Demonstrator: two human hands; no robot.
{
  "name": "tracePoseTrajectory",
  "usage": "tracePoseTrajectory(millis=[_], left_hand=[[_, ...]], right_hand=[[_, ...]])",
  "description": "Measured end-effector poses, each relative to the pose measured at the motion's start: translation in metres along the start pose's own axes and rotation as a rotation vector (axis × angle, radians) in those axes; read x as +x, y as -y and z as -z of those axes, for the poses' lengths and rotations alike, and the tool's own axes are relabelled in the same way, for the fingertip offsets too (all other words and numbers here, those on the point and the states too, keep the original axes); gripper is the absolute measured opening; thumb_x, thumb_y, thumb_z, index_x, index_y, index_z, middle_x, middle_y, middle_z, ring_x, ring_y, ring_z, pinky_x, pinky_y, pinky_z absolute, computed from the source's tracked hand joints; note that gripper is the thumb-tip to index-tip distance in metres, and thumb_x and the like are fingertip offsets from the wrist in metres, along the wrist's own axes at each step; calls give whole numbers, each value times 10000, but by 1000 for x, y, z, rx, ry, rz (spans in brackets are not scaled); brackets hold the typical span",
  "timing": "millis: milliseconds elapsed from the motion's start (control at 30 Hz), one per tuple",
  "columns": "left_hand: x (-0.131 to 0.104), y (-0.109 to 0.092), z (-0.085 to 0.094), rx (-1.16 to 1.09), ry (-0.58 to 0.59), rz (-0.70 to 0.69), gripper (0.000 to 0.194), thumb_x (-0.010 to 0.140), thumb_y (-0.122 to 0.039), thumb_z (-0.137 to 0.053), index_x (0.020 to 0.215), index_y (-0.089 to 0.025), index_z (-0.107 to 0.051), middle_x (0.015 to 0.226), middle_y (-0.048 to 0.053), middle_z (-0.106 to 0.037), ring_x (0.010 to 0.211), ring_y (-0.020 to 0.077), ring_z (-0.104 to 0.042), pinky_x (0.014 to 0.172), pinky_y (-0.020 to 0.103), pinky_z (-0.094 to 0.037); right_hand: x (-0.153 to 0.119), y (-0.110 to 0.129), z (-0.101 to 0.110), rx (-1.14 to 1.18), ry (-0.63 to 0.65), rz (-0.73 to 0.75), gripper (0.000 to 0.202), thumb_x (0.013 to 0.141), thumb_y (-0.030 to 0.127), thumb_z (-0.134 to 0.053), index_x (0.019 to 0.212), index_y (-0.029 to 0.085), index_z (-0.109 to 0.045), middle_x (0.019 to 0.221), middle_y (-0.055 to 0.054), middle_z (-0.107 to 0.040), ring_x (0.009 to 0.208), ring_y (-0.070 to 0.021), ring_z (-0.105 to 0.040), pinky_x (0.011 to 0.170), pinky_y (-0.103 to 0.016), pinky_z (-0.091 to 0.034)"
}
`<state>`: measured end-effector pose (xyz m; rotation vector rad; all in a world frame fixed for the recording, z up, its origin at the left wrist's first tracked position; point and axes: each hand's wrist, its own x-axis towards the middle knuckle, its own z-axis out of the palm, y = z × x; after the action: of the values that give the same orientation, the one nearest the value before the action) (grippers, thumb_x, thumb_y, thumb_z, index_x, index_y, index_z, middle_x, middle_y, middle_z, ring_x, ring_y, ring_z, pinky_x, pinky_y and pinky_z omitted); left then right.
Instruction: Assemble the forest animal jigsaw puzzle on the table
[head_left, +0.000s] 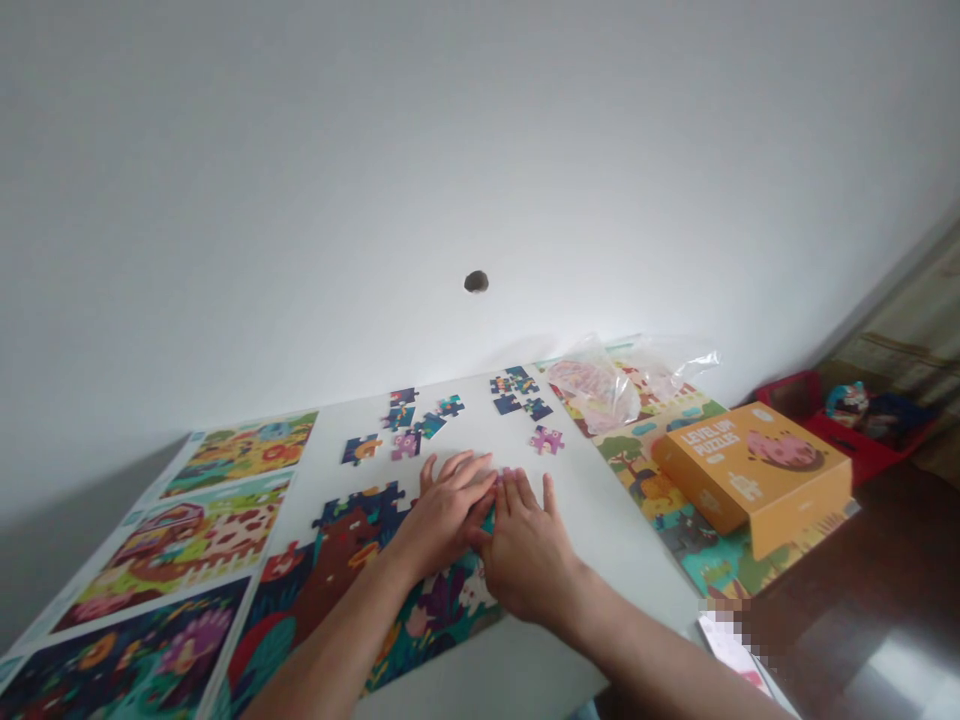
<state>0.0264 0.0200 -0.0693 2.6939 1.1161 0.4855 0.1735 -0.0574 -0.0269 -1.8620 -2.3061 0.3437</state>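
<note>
In the head view, a partly joined puzzle [345,555] lies beneath and to the left of the hands, its upper right part under them. The left hand [450,505] rests on it with fingers slightly spread and bent. The right hand [527,550] lies flat beside it, touching it, most fingers close together and the little finger apart; whether either pinches a piece cannot be told. Loose pieces [430,425] lie beyond the hands. To their left is a picture sheet [217,535]; to their right, an orange box [757,455] reads "LEVEL UP! PUZZLES", near a clear plastic bag [600,385].
</note>
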Motion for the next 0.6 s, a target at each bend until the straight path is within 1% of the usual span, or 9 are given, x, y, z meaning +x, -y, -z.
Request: tracePoseTrajectory(millis=[67, 100, 167, 267, 400, 467, 533, 567, 600], left_hand=[[-1, 0, 1, -15, -13, -16, 368, 942, -256, -431, 1277, -280, -584, 1420, 58, -510, 1336, 295, -376, 1125, 601, -159], [-1, 0, 2, -22, -12, -25, 378, 940, -250, -434, 1290, -274, -575, 1421, 59, -509, 1332, 294, -383, 1126, 591, -180], [-1, 0, 2, -29, -6, -42, 377, 952, -276, -427, 1300, -263, -569, 1428, 57, -503, 1334, 289, -386, 1124, 565, -231], [0, -1, 1, -21, -7, -67, 370, 969, -333, -412, 1280, -248, -592, 1435, 57, -495, 1341, 281, -381, 1121, 532, -285], [1, 0, -1, -28, -27, -80, 372, 969, -333, -413, 1268, -221, -604, 1425, 62, -506, 1334, 272, -393, 1123, 514, -320], [2, 1, -2, -58, -49, -85, 362, 963, -289, -420, 1265, -212, -605, 1406, 60, -524, 1323, 257, -408, 1126, 493, -337], [2, 3, -3, -102, -88, -87, 368, 949, -207, -410, 1262, -209, -604, 1362, 58, -561, 1292, 232, -443, 1122, 461, -360], [1, 4, -3, -130, -116, -83, 391, 937, -156, -394, 1267, -205, -598, 1337, 61, -577, 1273, 218, -462, 1116, 440, -377], [1, 5, -4, -159, -150, -74, 427, 918, -104, -373, 1277, -198, -585, 1314, 67, -587, 1255, 204, -479, 1105, 420, -394]], right_hand=[[5, -4, 2, -7, 11, 32, 554, 982, 431, -315, 1409, 106, -451, 1470, -213, -359, 1390, -356, -297, 1101, -648, -181], [6, -6, 2, -13, 9, 35, 565, 982, 440, -308, 1418, 105, -437, 1472, -214, -356, 1384, -353, -309, 1100, -640, -196], [3, -8, 1, -30, 7, 28, 606, 980, 451, -309, 1438, 63, -395, 1480, -231, -329, 1389, -352, -298, 1120, -611, -184], [-5, -8, -3, -50, 37, 9, 631, 979, 427, -313, 1445, 3, -355, 1496, -245, -279, 1411, -353, -243, 1147, -574, -148], [-5, -7, -8, -45, 32, -9, 612, 982, 390, -300, 1447, -5, -345, 1509, -228, -261, 1418, -344, -225, 1164, -535, -138], [-4, -3, -14, -42, 39, -44, 614, 968, 373, -345, 1456, 1, -329, 1525, -215, -225, 1425, -347, -196, 1171, -520, -131], [-6, 5, -23, -34, 41, -128, 653, 944, 361, -403, 1475, 1, -276, 1543, -206, -158, 1432, -361, -141, 1170, -524, -142], [-10, 10, -29, -23, -2, -170, 659, 947, 362, -392, 1488, 17, -246, 1552, -192, -124, 1436, -366, -104, 1166, -537, -149], [-14, 16, -35, -3, -50, -165, 666, 951, 383, -381, 1502, 47, -218, 1563, -164, -79, 1438, -367, -62, 1164, -546, -151]])
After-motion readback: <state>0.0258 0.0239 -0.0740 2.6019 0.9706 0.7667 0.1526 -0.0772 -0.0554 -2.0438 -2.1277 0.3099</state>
